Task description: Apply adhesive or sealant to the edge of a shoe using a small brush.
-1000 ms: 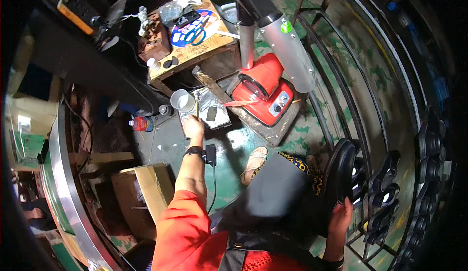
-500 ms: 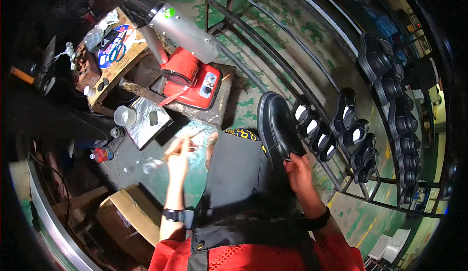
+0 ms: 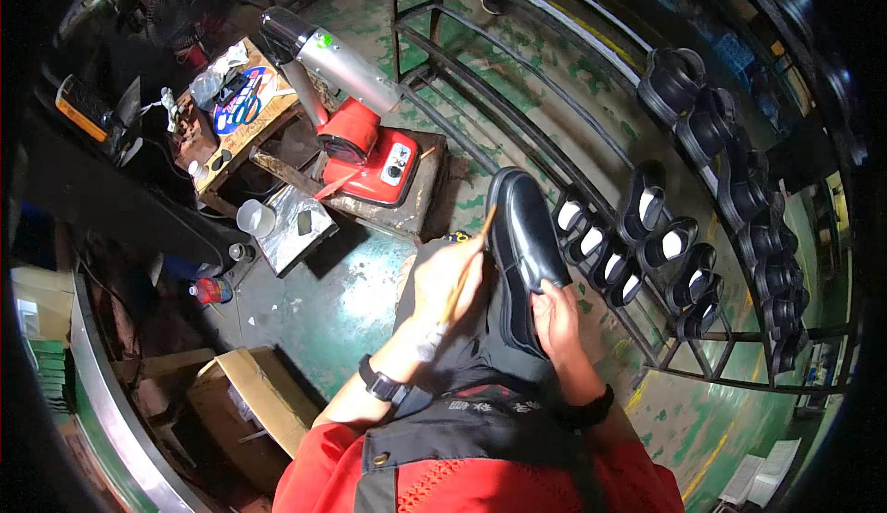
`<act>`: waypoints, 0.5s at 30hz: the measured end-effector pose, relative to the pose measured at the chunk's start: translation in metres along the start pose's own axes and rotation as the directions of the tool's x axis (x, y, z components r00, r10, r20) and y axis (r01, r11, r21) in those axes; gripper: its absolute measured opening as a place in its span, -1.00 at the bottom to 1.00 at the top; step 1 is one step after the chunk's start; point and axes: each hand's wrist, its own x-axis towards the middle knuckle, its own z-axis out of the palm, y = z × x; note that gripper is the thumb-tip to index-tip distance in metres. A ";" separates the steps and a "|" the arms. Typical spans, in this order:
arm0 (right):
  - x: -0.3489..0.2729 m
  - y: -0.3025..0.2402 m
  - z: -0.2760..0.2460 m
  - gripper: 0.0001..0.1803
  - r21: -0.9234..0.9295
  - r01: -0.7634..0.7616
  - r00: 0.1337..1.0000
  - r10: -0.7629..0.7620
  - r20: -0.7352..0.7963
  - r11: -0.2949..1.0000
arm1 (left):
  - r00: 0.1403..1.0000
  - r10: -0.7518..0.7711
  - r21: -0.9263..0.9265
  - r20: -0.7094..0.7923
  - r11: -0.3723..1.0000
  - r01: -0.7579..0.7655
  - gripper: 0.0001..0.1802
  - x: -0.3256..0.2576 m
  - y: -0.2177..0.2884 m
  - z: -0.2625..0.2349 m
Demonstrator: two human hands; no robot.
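left hand (image 3: 443,277) is closed around a thin brush (image 3: 469,264), grip clamped on the lower part of the handle; the tip end points up and away from the grip and meets the edge of a black leather shoe (image 3: 525,250) near its sole line. right hand (image 3: 556,321) is closed on the same shoe, fingers wrapped over the heel opening, thumb side toward the brush. shoe sits over the lap, toe pointing away from the body, directly between the two grips and touching both the right hand and the brush tip. black watch (image 3: 381,386) on the left wrist, just below that grip. to the left of the left grip and beyond it: a red machine (image 3: 374,153) with a grey cylinder on top, a white cup (image 3: 256,218) just beside a foil-covered block (image 3: 297,224), a small wooden bench (image 3: 242,134) with scissors. to the right of the right grip: a metal rack (image 3: 517,120) carrying rows of black shoes (image 3: 667,245). cardboard box (image 3: 254,407) on the floor below the left forearm.
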 end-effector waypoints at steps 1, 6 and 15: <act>0.003 0.001 -0.010 -0.70 0.012 0.020 1.000 -0.020 0.004 1.000 | 0.999 -0.006 -0.040 0.046 0.999 0.008 -0.74 -0.009 0.009 0.000; 0.007 -0.010 -0.019 -0.68 0.004 0.098 0.993 -0.097 -0.065 0.995 | 0.921 0.119 -0.234 0.370 0.972 -0.031 -0.71 -0.059 0.030 -0.017; -0.031 -0.035 0.009 -0.58 -0.896 0.398 0.883 -0.347 0.316 0.196 | 0.797 -0.447 -0.525 0.406 0.600 0.604 -0.81 -0.026 0.032 -0.086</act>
